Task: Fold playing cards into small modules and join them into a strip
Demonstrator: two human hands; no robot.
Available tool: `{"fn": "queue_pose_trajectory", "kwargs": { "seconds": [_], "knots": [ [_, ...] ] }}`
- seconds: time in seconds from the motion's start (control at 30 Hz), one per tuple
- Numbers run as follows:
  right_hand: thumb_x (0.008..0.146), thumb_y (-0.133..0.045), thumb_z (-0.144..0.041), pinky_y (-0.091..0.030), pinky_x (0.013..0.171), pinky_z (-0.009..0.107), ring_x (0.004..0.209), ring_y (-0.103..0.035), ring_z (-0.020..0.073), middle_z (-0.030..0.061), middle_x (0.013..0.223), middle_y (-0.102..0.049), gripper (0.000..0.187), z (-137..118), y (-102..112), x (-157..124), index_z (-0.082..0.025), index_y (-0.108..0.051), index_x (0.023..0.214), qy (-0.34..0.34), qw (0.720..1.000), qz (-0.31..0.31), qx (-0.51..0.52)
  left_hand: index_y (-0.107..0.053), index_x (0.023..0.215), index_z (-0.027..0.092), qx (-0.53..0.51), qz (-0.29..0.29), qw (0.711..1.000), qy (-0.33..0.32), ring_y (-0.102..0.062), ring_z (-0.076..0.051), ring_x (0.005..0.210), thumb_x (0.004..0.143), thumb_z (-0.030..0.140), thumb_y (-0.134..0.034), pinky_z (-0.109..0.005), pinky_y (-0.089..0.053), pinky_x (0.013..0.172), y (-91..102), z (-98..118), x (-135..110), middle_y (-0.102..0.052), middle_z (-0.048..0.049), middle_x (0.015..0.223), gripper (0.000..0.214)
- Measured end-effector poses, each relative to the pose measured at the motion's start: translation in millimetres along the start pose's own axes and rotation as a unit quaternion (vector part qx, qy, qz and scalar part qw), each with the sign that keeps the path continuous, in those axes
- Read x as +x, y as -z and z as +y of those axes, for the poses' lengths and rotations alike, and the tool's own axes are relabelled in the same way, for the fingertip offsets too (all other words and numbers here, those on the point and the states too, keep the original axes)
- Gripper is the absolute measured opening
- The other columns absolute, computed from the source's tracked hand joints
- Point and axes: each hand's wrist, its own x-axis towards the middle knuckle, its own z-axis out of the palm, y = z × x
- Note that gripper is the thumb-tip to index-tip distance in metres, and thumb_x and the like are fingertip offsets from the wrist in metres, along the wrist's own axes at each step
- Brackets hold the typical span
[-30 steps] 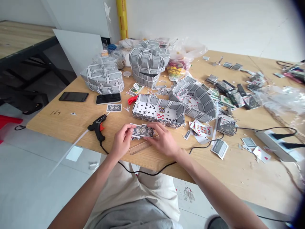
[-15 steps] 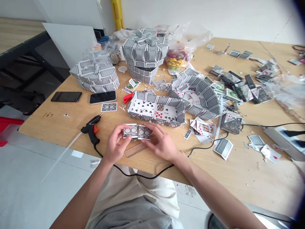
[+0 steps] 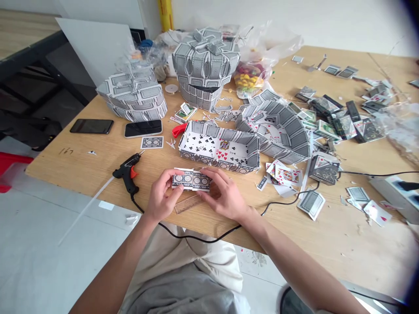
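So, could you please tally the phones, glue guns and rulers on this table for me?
Smartphones: 2
Hot glue gun: 1
Plastic ruler: 1
Total: 4

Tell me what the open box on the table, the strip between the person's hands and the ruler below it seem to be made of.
The open box looks like smooth, lightly glossy playing cards: club and heart pips line its floor, patterned backs its walls. The strip seems the same printed card, showing that patterned back. The ruler looks like translucent amber plastic, though wood can't be ruled out.
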Motion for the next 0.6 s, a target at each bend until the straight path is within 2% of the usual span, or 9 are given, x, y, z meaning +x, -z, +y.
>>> {"fn": "queue_pose_trajectory", "kwargs": {
  "seconds": [0.27, 0.6],
  "knots": [
    [0.098, -0.072, -0.029, -0.059, 0.11, 0.055, 0.134, -0.063, 0.0338, 0.0156, 0.146, -0.063, 0.054, -0.2, 0.7, -0.8, -0.025, -0.054, 0.149, -0.009, 1.0, -0.002, 0.002, -0.066, 0.123, 0.022, 0.012, -0.016, 1.0, -0.004, -0.07, -0.024, 0.103, 0.098, 0.03, -0.069, -0.033, -0.057, 0.091, 0.4, 1.2, 1.1, -0.07, -0.0081, 0.118, 0.027],
    [0.099, -0.075, -0.034, -0.057, 0.106, 0.057, 0.126, -0.064, 0.034, 0.0126, 0.141, -0.069, 0.058, 1.3, -0.1, -0.6, -0.027, -0.051, 0.152, 0.032, 0.999, -0.014, -0.025, -0.068, 0.122, 0.023, 0.077, -0.047, 0.996, -0.009, -0.073, -0.026, 0.1, 0.097, 0.034, -0.07, -0.035, -0.06, 0.087, 0.5, 2.3, 1.3, -0.074, -0.0086, 0.117, 0.028]
  ]
}}
